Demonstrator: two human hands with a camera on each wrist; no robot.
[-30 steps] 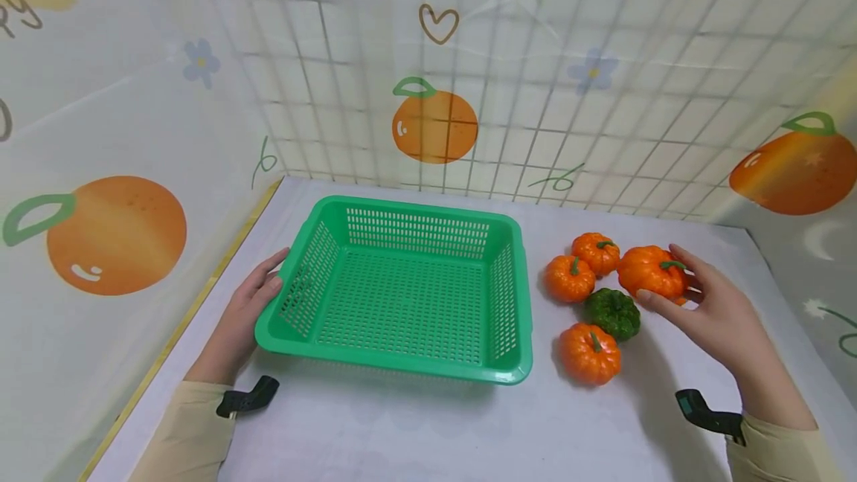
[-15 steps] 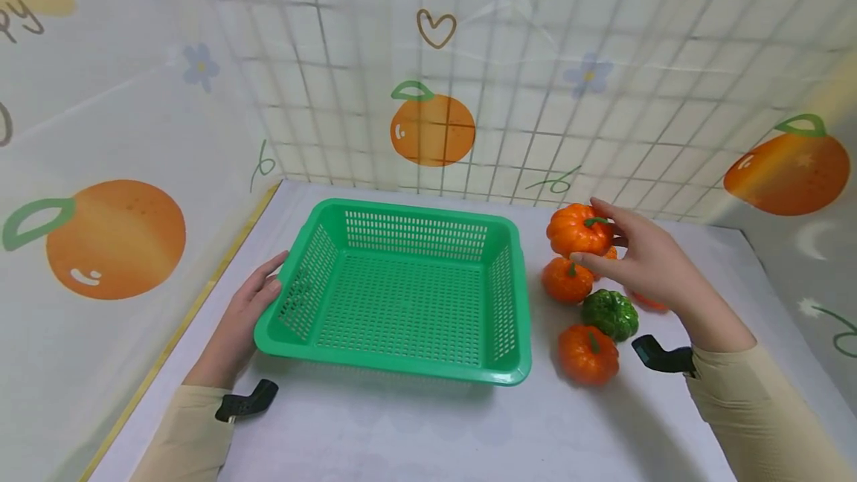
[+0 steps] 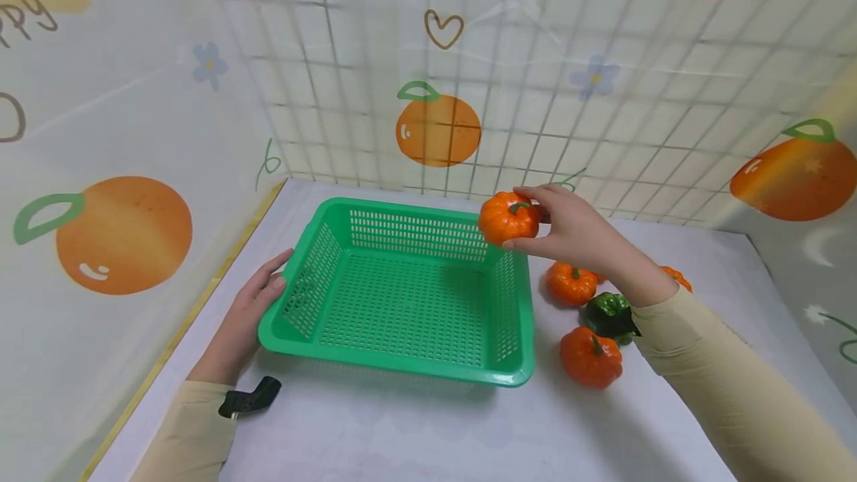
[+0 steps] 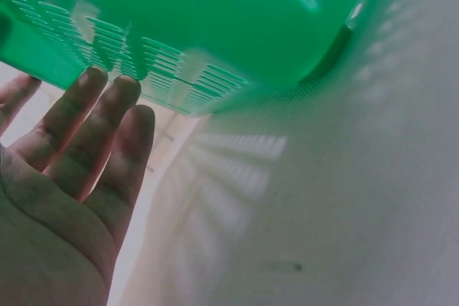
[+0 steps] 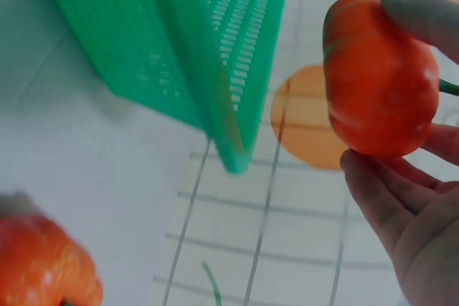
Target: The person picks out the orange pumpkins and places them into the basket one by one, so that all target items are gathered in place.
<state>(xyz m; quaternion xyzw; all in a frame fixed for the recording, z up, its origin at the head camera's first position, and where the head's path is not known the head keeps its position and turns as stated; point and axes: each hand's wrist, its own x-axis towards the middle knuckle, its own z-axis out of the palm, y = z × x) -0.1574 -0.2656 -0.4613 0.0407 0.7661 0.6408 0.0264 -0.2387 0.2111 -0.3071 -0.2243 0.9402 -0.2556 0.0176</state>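
Observation:
My right hand [image 3: 569, 225] holds a small orange pumpkin [image 3: 509, 219] with a green stem above the right back corner of the green basket [image 3: 395, 374]. In the right wrist view, thumb and fingertips grip this pumpkin [image 5: 380, 77] from opposite sides, in the air beside the basket wall [image 5: 244, 55]. My left hand [image 3: 241, 311] rests at the basket's left side. The left wrist view has its fingers [image 4: 129, 134] nearly straight along the slotted outer wall [image 4: 208, 34]. No pumpkin lies in the basket.
Right of the basket stand more orange pumpkins, one behind [image 3: 571, 285] and one in front [image 3: 591, 358], with a green pumpkin [image 3: 608, 312] between them. Another orange one [image 3: 678, 277] is partly hidden by the right arm. A printed curtain [image 3: 361, 95] hangs behind the white table [image 3: 402, 437].
My right hand has carried the orange pumpkin left, from the right-hand group over to the basket's right back corner. The left hand and the basket have stayed put.

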